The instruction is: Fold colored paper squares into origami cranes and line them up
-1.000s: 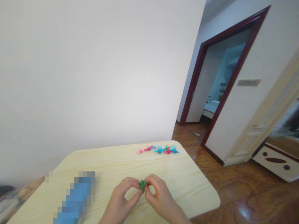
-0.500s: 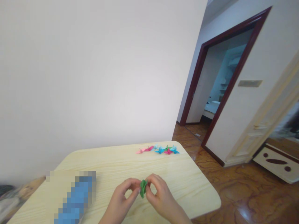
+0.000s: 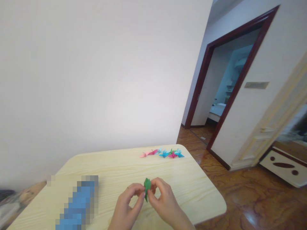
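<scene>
A small piece of folded green paper [image 3: 147, 186] is held upright just above the near part of the table. My left hand [image 3: 130, 203] pinches its left side between thumb and fingertips. On its right side the thumb and fingers of my right hand [image 3: 164, 199] are closed on the same paper. Toward the far right edge of the table lies a cluster of several folded paper cranes: a pale pink crane [image 3: 144, 155], blue ones such as this blue crane [image 3: 164, 154], a dark pink crane [image 3: 173, 155] and a green crane [image 3: 171, 151] among them.
The pale wooden table [image 3: 107, 172] has rounded corners and stands against a white wall [image 3: 96, 80]. A pixelated blue object [image 3: 76, 204] lies at the left. A doorway with a dark red frame [image 3: 208, 64] opens beyond, above a glossy brown floor [image 3: 240, 198].
The green paper has turned and risen a little between my fingers, its lower end now a narrow point. My left hand has shifted slightly to the right. The cranes are unmoved.
</scene>
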Motion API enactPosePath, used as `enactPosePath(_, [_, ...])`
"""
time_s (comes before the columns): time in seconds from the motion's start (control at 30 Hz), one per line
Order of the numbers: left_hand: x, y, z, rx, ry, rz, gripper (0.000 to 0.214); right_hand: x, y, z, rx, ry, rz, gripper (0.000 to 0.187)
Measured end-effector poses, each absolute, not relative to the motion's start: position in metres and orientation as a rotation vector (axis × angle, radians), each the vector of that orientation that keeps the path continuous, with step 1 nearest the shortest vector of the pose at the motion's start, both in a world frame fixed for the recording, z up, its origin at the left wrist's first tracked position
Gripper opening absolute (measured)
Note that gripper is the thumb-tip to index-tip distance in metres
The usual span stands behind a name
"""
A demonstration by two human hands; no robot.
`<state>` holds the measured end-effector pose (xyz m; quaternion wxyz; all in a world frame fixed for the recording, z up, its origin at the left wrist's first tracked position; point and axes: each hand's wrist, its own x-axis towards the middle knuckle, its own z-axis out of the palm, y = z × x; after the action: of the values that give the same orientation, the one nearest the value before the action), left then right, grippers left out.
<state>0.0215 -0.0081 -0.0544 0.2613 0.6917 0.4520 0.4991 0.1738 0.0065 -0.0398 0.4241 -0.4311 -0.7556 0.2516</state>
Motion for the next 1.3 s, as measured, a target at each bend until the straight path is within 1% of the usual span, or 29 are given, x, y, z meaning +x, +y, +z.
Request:
enactPosePath(0.17, [0.02, -0.003, -0.061, 1.717, 1.282, 1.408, 0.007, 0.175, 0.007, -0.038, -1.073, -1.895, 0.643, 0.01])
enactPosePath(0.23, [0.019, -0.001, -0.064, 1.636, 1.26, 1.42, 0.009, 0.175, 0.008, -0.036, -1.066, -1.863, 0.718, 0.011])
enactPosePath(0.4, [0.02, 0.0, -0.067, 1.417, 1.073, 1.413, 0.033, 0.175, 0.012, -0.039, -0.999, -1.604, 1.159, 0.005])
enactPosePath(0.5, [0.021, 0.002, -0.069, 1.355, 1.015, 1.343, 0.03, 0.174, 0.019, -0.049, -0.89, -1.422, 1.469, 0.017])
enactPosePath(0.57, [0.021, 0.007, -0.075, 1.34, 0.988, 1.336, 0.026, 0.172, 0.026, -0.059, -0.866, -1.356, 1.573, 0.022])
enactPosePath(0.67, [0.02, 0.018, -0.092, 1.374, 1.034, 1.348, 0.02, 0.169, 0.039, -0.079, -0.985, -1.333, 1.516, 0.025])
enactPosePath(0.77, [0.019, 0.031, -0.112, 1.443, 1.201, 1.253, 0.019, 0.166, 0.053, -0.102, -1.263, -1.47, 1.33, 0.02])
enactPosePath(0.87, [0.02, 0.039, -0.123, 1.455, 1.255, 1.216, 0.017, 0.166, 0.061, -0.116, -1.321, -1.52, 1.274, 0.021])
enactPosePath(0.97, [0.02, 0.042, -0.125, 1.475, 1.293, 1.194, 0.013, 0.168, 0.062, -0.119, -1.405, -1.646, 1.171, 0.021])
enactPosePath(1.07, [0.019, 0.044, -0.128, 1.534, 1.341, 1.156, 0.014, 0.169, 0.06, -0.114, -1.528, -1.824, 0.956, 0.019])
enactPosePath(1.17, [0.016, 0.046, -0.136, 1.676, 1.436, 1.055, 0.014, 0.168, 0.06, -0.112, -1.633, -1.918, 0.772, 0.026])
enactPosePath(1.23, [0.014, 0.045, -0.14, 1.782, 1.52, 1.003, 0.013, 0.168, 0.061, -0.113, -1.666, -1.952, 0.731, 0.028])
enactPosePath(1.3, [0.012, 0.043, -0.14, 1.883, 1.608, 0.969, 0.011, 0.168, 0.062, -0.115, -1.666, -1.992, 0.721, 0.024])
